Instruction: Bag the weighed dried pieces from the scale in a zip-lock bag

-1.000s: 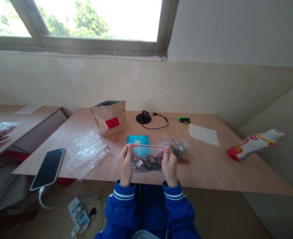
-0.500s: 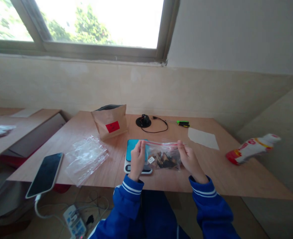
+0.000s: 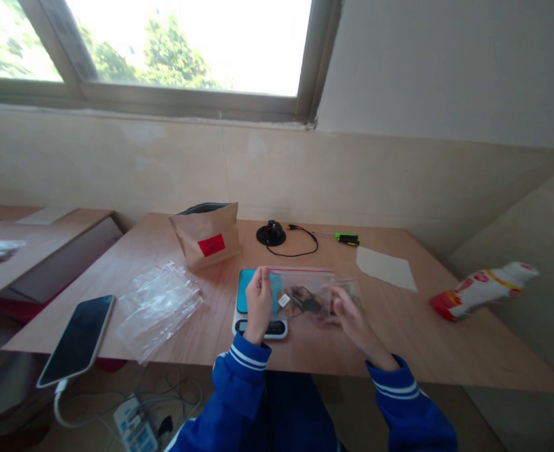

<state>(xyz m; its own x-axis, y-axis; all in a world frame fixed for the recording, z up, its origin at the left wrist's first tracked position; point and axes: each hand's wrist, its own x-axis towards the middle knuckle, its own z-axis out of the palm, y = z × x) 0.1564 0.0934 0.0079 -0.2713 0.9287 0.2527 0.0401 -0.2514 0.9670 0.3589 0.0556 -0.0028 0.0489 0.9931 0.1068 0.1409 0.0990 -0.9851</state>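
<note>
Red-sealed zip bag (image 3: 301, 295), containing dark pieces (image 3: 310, 304), is overlapping the digital scale (image 3: 246, 295) over the near tabletop (image 3: 413, 333). The left hand (image 3: 258, 302) is pinching the bag's far left corner; the right hand's (image 3: 351, 319) fingers are standing partly spread at its right end, contact being unclear.

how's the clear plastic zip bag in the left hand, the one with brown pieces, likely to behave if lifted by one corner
The clear plastic zip bag would probably flop, since its film looks thin and see-through. Its jumbled brown and dark pieces, lying below the red seal line, would likely slide toward the lowest corner.
</note>
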